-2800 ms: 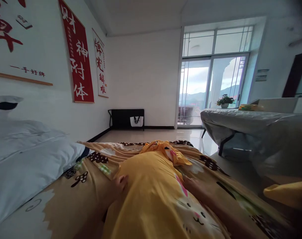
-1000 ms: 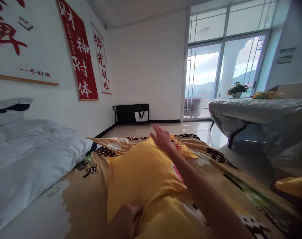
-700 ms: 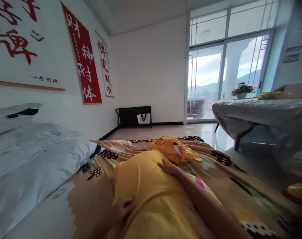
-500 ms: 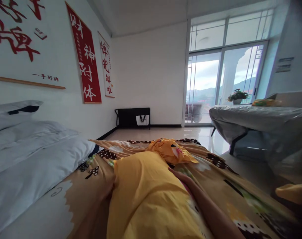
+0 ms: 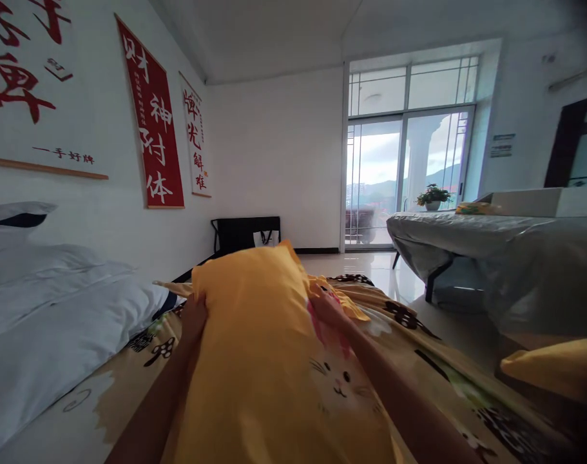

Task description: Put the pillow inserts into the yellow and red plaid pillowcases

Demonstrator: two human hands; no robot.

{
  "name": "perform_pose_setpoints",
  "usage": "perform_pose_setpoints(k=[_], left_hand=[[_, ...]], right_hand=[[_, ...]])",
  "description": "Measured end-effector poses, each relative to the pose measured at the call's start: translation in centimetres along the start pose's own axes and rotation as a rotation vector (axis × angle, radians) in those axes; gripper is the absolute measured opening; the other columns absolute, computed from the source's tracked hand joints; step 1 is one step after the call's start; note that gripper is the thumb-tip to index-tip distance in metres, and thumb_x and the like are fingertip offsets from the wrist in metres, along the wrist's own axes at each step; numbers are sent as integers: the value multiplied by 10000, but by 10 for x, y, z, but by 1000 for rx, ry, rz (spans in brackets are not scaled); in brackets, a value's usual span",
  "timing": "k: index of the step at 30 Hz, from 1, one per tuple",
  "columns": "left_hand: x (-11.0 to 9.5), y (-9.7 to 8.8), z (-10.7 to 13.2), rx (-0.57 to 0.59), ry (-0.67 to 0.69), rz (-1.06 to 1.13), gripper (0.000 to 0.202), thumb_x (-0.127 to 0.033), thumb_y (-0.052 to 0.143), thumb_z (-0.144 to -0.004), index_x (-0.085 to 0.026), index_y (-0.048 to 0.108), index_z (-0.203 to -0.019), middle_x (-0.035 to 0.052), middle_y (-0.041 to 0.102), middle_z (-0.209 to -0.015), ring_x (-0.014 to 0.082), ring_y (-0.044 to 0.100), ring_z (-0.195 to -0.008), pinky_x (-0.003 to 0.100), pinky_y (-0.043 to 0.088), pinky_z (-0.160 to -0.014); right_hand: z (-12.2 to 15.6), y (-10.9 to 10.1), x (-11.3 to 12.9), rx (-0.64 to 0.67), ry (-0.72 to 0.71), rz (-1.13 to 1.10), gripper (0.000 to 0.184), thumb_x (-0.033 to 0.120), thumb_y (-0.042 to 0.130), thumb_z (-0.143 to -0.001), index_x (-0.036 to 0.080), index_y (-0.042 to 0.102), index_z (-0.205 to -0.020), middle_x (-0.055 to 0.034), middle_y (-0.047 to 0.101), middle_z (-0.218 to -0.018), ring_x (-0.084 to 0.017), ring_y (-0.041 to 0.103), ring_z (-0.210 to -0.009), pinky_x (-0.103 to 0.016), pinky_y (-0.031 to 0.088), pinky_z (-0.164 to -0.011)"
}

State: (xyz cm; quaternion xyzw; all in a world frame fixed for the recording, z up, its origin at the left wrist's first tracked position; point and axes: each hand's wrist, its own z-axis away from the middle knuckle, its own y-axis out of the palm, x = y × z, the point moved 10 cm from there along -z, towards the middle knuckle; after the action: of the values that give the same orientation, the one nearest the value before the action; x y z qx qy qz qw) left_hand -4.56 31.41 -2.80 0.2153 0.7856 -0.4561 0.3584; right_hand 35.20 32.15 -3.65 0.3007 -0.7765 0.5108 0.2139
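A yellow pillow (image 5: 254,335) with a printed rabbit face fills the lower middle of the view, its far end raised off the bed. My left hand (image 5: 194,316) grips its left edge near the far corner. On the opposite edge, my right hand (image 5: 326,304) is closed around the fabric, fingers partly hidden. Just beyond that hand lies a crumpled yellow cloth (image 5: 356,306), partly covered by the pillow and hand. Beneath everything spreads a brown patterned bedsheet (image 5: 394,361).
White pillows (image 5: 71,322) are piled along the left wall. Another yellow item (image 5: 554,367) sits at the right edge. A plastic-covered table (image 5: 467,225) stands beyond the bed, holding a potted plant (image 5: 433,197). A black folded frame (image 5: 240,235) leans at the far wall.
The pillow's far end has risen and now hides part of the crumpled cloth. Both hands have come up along its sides into clearer sight. The view has shifted right.
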Motion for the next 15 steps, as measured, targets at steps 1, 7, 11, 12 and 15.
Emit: perform_pose_setpoints(k=[1,7,11,12,15], left_hand=[[-6,2,3,6,34,-24,558,-371,327,-906,-15,387,-1332,279,511,-1306,353,478,-1238,462,390,-969],[-23,112,123,539,577,-186,515,-314,374,-908,-153,412,-1396,102,399,-1476,175,345,-1376,319,267,-1136],[34,136,217,655,705,-351,509,-330,359,-943,-323,306,-1449,26,270,-1533,224,213,-1432,507,185,-1160],[52,127,229,602,688,-360,504,-326,314,-960,-339,254,-1461,24,240,-1540,220,211,-1432,517,201,-1154],[102,104,267,550,696,-396,474,-336,288,-972,-398,232,-1438,20,337,-1494,211,352,-1373,463,354,-1100]], right_hand=[[7,13,3,19,-18,41,519,354,481,-868,101,494,-1321,-201,557,-1284,-337,469,-1227,-493,325,-1029],[108,122,22,297,-342,353,467,252,485,-906,253,476,-1373,-123,398,-1468,-317,318,-1371,-555,271,-1085],[185,110,11,389,-450,338,534,350,401,-959,292,289,-1478,-97,191,-1550,-296,131,-1433,-583,161,-1125],[202,99,4,424,-469,296,539,381,372,-967,331,239,-1487,-68,156,-1559,-279,106,-1437,-574,160,-1130],[248,74,-30,558,-466,214,637,462,438,-925,388,154,-1490,-39,107,-1562,-285,96,-1431,-566,227,-1114]])
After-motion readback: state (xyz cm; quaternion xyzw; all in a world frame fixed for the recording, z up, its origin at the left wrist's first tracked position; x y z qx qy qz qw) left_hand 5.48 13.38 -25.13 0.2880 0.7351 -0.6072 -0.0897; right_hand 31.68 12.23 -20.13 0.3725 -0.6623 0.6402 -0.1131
